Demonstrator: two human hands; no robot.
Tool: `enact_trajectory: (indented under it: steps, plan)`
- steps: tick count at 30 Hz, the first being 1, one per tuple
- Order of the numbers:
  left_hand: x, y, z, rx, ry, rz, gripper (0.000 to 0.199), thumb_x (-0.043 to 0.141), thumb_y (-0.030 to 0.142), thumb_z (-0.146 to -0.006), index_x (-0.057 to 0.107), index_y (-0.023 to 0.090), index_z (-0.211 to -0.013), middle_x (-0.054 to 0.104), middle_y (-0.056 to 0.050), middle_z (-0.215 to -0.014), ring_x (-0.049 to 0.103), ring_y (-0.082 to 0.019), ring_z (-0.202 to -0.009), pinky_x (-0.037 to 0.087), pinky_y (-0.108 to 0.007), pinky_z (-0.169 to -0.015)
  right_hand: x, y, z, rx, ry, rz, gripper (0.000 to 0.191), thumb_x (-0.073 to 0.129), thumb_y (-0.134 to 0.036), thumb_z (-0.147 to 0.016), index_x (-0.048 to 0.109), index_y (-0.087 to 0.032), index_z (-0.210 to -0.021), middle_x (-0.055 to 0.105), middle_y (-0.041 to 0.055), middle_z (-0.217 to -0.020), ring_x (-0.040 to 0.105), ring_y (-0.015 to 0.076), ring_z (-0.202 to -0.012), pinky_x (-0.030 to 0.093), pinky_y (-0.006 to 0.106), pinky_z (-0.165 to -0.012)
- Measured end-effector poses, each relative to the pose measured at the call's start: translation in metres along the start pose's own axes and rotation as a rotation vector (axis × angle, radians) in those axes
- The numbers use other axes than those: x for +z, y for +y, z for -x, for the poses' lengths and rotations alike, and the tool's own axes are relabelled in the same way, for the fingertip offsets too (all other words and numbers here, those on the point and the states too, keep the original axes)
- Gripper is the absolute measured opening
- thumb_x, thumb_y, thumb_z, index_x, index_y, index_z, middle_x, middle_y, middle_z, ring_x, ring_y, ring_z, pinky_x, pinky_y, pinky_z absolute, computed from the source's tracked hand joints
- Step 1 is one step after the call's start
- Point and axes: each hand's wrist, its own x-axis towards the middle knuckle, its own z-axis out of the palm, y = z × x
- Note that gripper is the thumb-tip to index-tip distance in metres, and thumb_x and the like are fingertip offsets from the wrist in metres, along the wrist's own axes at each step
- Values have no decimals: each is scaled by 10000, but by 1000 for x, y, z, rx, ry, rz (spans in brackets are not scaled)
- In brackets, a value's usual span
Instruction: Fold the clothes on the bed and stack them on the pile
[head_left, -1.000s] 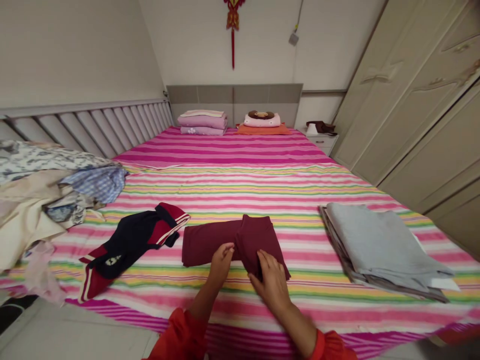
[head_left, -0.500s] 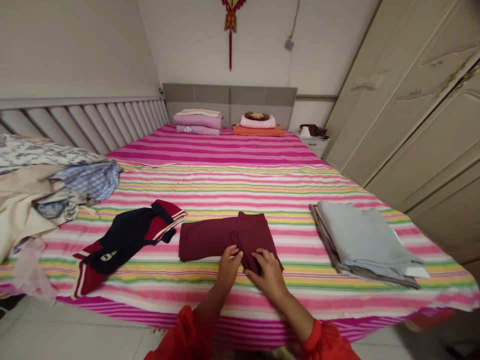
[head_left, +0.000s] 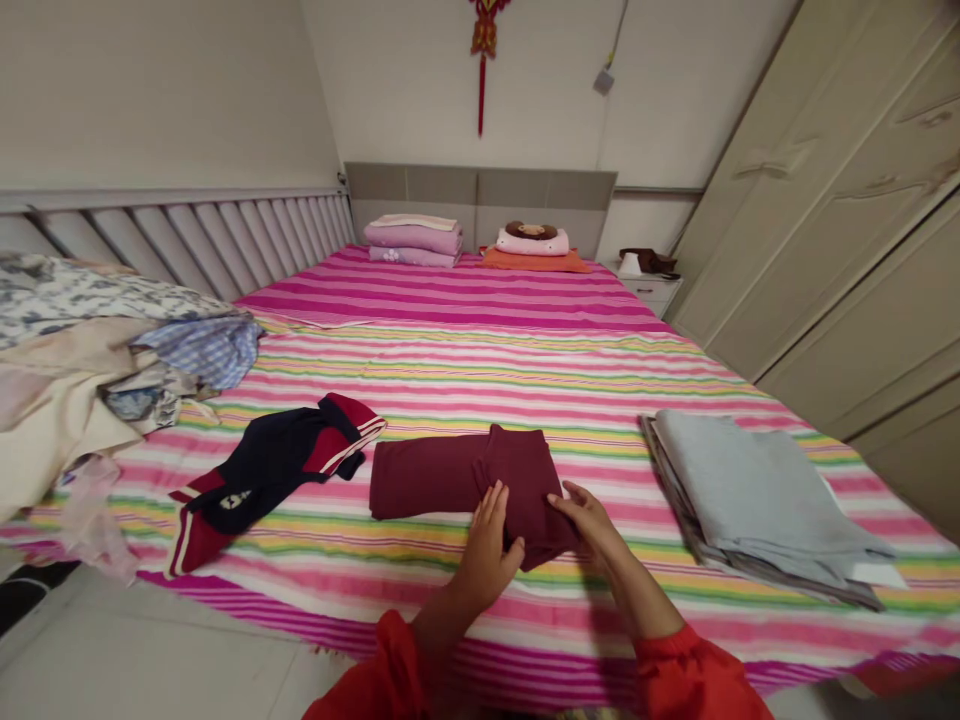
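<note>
A maroon garment (head_left: 431, 475), partly folded over at its right end, lies flat on the striped bedspread (head_left: 465, 370). My left hand (head_left: 487, 550) rests on the lower edge of the folded part, fingers extended and thumb apart. At the garment's right edge is my right hand (head_left: 589, 520), its thumb and fingertips touching the cloth; whether they pinch it is unclear. Left of the garment, a navy and red top (head_left: 262, 470) with white stripes lies spread out at a slant.
Folded grey clothes (head_left: 765, 490) are stacked at the right. A loose heap of clothes (head_left: 67, 370) covers the left side. Folded purple bedding (head_left: 414, 240) and an orange item (head_left: 536, 261) under a pink one are by the headboard (head_left: 420, 185). A wardrobe (head_left: 847, 220) stands right.
My left hand has moved onto the folded part with its fingers extended. My right hand has shifted from the garment's top to its right edge. The view has turned slightly left.
</note>
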Motion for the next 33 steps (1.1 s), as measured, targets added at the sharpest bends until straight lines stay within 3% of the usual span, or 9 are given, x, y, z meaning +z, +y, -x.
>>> enact_trajectory:
  steps: [4, 7, 12, 15, 17, 21, 24, 29, 33]
  plan:
    - [-9, 13, -22, -263, 149, 370, 571, 623, 358, -793, 554, 191, -1334, 474, -110, -1485, 364, -258, -1417, 255, -416, -1191, 20, -22, 13, 61, -159, -41, 518, 756, -341, -586, 643, -209, -1074, 702, 6, -723, 618, 174, -528, 494, 290, -476]
    - [-28, 28, -43, -421, 142, 594, 490, 728, 444, -724, 678, 183, -1135, 609, -125, -1346, 475, -304, -1330, 358, -406, -1120, 41, -34, 21, -29, -216, 17, 524, 720, -356, -608, 629, -190, -1097, 670, -17, -665, 557, 141, -478, 434, 249, -444]
    - [-50, 49, -63, -428, -37, 794, 454, 786, 527, -631, 727, 146, -872, 750, -81, -874, 681, -239, -879, 517, -308, -778, 84, -44, 26, -274, -368, 142, 678, 638, -275, -621, 531, -201, -1286, 717, 39, -960, 665, 225, -835, 541, 331, -701]
    - [-60, 43, -71, -456, 6, 802, 415, 842, 471, -554, 691, 130, -735, 677, -27, -637, 623, -164, -620, 467, -257, -602, 110, -44, 26, -383, -398, 212, 752, 625, -211, -602, 494, -192, -1342, 687, 67, -1099, 640, 240, -991, 533, 358, -813]
    - [-69, 30, -75, -472, 79, 795, 405, 838, 474, -555, 663, 141, -705, 627, 5, -567, 581, -140, -549, 442, -252, -562, 124, -40, 26, -389, -452, 255, 758, 645, -217, -621, 483, -182, -1360, 691, 46, -980, 642, 208, -869, 532, 330, -742]
    - [-89, -5, -69, -496, 229, 784, 416, 823, 504, -570, 636, 150, -685, 629, 10, -587, 609, -148, -619, 471, -270, -651, 137, -24, 30, -320, -592, 295, 733, 659, -304, -725, 431, -212, -1415, 628, -26, -796, 508, 103, -559, 447, 246, -542]
    - [-95, -23, -59, -519, 255, 806, 463, 837, 496, -554, 671, 135, -792, 711, -50, -734, 668, -203, -770, 503, -333, -786, 134, -6, 35, -347, -542, 322, 657, 664, -293, -737, 494, -242, -1370, 627, -7, -894, 480, 75, -552, 430, 235, -540]
    - [-101, -24, -54, -496, 206, 849, 524, 842, 449, -582, 679, 153, -983, 754, -92, -923, 690, -255, -912, 513, -416, -898, 114, 11, 39, -340, -448, 330, 527, 633, -338, -787, 556, -219, -1294, 636, 8, -859, 493, 92, -553, 432, 247, -537]
    - [-130, -34, -51, -450, 183, 795, 554, 755, 454, -708, 630, 183, -1175, 736, -93, -1093, 682, -251, -1000, 516, -415, -937, 100, 7, 38, -352, -437, 286, 508, 599, -407, -828, 549, -192, -1285, 628, 9, -817, 517, 107, -578, 442, 254, -556]
